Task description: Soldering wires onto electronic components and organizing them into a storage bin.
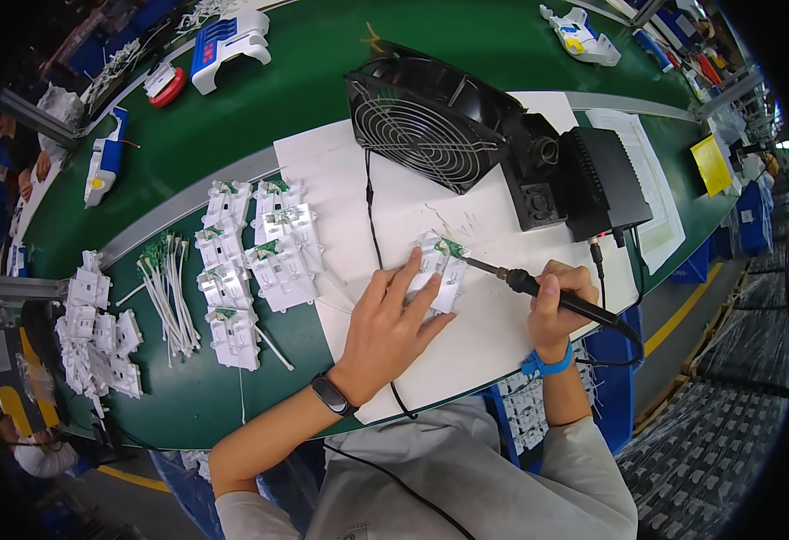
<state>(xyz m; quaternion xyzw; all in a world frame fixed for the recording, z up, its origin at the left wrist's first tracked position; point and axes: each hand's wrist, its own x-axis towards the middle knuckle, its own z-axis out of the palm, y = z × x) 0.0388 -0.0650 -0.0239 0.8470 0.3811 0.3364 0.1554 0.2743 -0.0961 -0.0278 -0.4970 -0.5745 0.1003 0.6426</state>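
My right hand [556,306] is closed around the black handle of a soldering iron [522,283]. The iron's metal tip reaches left to a small green circuit board [449,247], at the top of a white plastic housing [448,281]. My left hand [392,315] holds that housing down on the white sheet [340,189], its fingers pressed over the left and lower parts. Whether the tip touches the board is too small to tell. Left of my left hand, similar white housings [286,278] with green boards stand in two columns.
A black fan [426,121] with a wire grille stands beyond my hands, beside a black box-shaped unit [606,180]. White cables [171,301] and piled housings [93,324] lie at left. The iron's cord [633,337] loops at right. Blue-and-white casings [229,49] sit farther back.
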